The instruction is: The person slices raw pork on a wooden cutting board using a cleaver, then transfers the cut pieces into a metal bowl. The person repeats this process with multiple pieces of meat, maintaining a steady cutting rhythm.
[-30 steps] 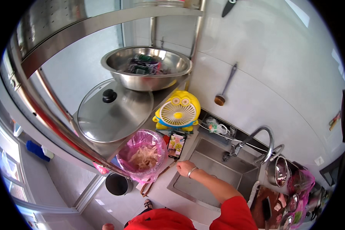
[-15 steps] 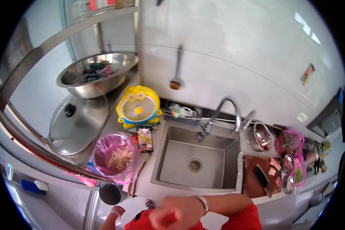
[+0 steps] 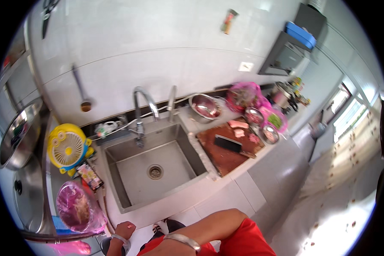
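My left hand (image 3: 125, 229), a silver bracelet on its wrist, hangs just in front of the counter edge, below the sink's near left corner. Its fingers are curled in, and nothing shows in them. Across my body comes my right forearm from a red sleeve; past its bracelet only a bit of my right hand (image 3: 168, 247) shows at the lower edge, fingers hidden. Both hands are apart from the steel sink (image 3: 130, 170). Nearest the left hand stands a bin lined with pink plastic (image 3: 64, 200), pale scraps inside.
Right of the sink, a cleaver (image 3: 228, 144) lies on a brown cutting board (image 3: 213, 160) beside pieces of meat (image 3: 239, 124). Steel bowls (image 3: 196, 99) and pink bags (image 3: 243, 96) stand behind. A yellow fan (image 3: 67, 149) is left of the faucet (image 3: 137, 111).
The view has swung right, so the sink and counter sit further left and the curtain side shows. My right hand has dropped mostly out of the lower edge. My left hand stays curled.
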### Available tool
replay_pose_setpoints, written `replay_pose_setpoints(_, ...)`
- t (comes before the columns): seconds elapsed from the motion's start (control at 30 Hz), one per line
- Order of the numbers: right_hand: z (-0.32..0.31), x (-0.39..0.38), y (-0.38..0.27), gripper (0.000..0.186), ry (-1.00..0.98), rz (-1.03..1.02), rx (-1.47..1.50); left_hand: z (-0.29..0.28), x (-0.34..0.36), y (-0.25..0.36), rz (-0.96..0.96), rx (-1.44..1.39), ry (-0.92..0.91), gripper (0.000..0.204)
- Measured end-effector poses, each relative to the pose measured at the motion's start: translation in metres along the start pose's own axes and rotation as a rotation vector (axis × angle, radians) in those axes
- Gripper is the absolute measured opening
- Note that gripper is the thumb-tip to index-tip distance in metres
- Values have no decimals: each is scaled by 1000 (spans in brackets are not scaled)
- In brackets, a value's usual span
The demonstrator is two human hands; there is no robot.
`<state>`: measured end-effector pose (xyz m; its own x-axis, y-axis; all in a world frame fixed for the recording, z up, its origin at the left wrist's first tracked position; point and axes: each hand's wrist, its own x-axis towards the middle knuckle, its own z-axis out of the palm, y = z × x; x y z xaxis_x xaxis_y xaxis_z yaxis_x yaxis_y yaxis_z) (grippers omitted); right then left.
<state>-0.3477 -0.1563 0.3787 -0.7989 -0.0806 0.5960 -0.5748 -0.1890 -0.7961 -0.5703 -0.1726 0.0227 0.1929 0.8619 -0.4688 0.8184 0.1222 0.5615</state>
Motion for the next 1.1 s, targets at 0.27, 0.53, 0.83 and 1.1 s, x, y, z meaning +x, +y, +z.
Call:
replay_pose_setpoints(0.27,58,-57,-38,35,109,22,-112,30,15,80,167,105,-169,27)
replay_pose_setpoints(0.53,136,-191,-97,29,463,125,-372,111,61,212,484,304,-295,26)
replay_pose_setpoints(0.83,246,-412,-88,23,1529,652,-534,230,99,409,834,297,-486,27)
replay_pose_setpoints(1.1,244,-508,-92,22,1808,843,-732,272,169,496,851,312,-472,24)
